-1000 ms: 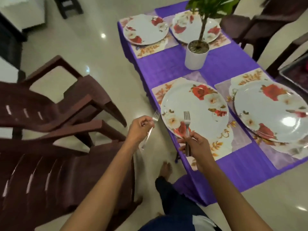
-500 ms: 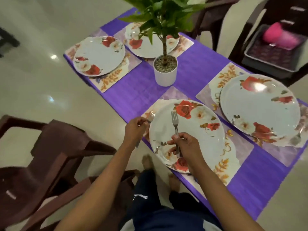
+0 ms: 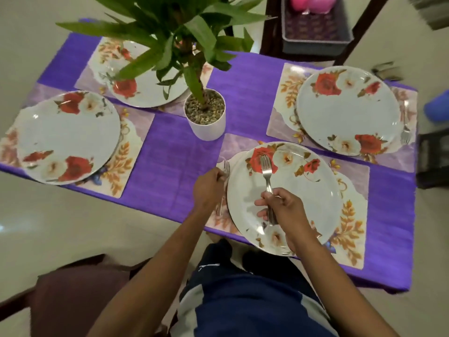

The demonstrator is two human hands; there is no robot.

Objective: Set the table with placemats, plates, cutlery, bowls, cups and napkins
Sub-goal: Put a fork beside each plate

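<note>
We've got the left fork at the near plate's left rim, on its placemat, gripped by the left hand. Right hand grips a second fork over that plate. Purple tabletop carries three more plates and a potted plant.

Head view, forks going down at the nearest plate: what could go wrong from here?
1. The nearest plate overhangs the table edge toward the person; the right hand, holding a fork above it, might tip it if it presses the rim.
2. The left hand sets its fork in a narrow strip of placemat beside the plate, so the fork may end up under the rim or slide off the edge.
</note>
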